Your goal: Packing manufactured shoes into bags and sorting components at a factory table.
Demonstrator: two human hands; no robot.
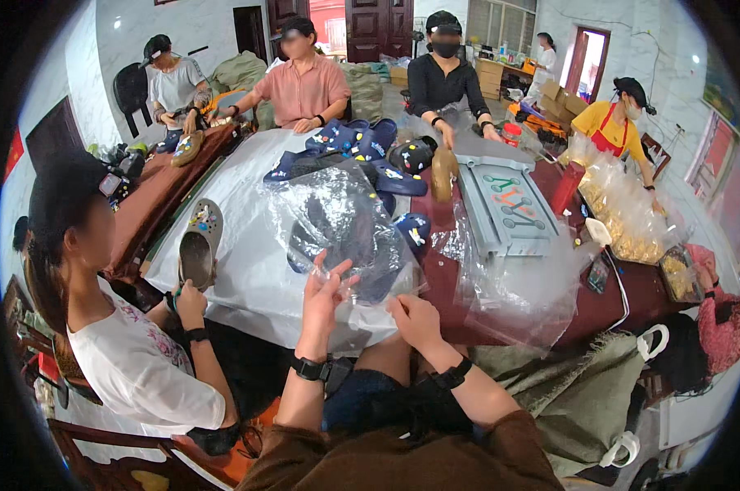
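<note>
**Clear bag straight ahead, right hand on its near corner, left hand open at its edge**

The clear bag [308, 214] lies on the counter [596, 309] directly beyond both hands, its near edge at the fingers. Its length seems to run mostly away from the person, leaning a little to the left at the far end, though the crumpled film makes the axis hard to fix. A dark bulk [337, 233] shows through the film; whether it sits inside the bag or beneath it cannot be told.

The left hand [321, 303] is nearer the bag's middle: its fingers stand spread apart, pointing forward, overlapping the near edge. The right hand [417, 321] is at the near right corner, thumb and fingers together, apparently pinching the film. A gap separates the two hands, with the bag's near edge spanning it.

On the far side, blue clogs [374, 139] are heaped close against the bag, and a single blue clog [412, 229] hems in its right side. Further right lie loose clear bags [513, 299] and a grey panel [509, 204]. To the left, white sheeting [247, 180] spreads as far as the olive clog [196, 258] in a co-worker's hand [191, 307], which gives that side the most room. The counter's near edge runs close below the person's hands.
</note>
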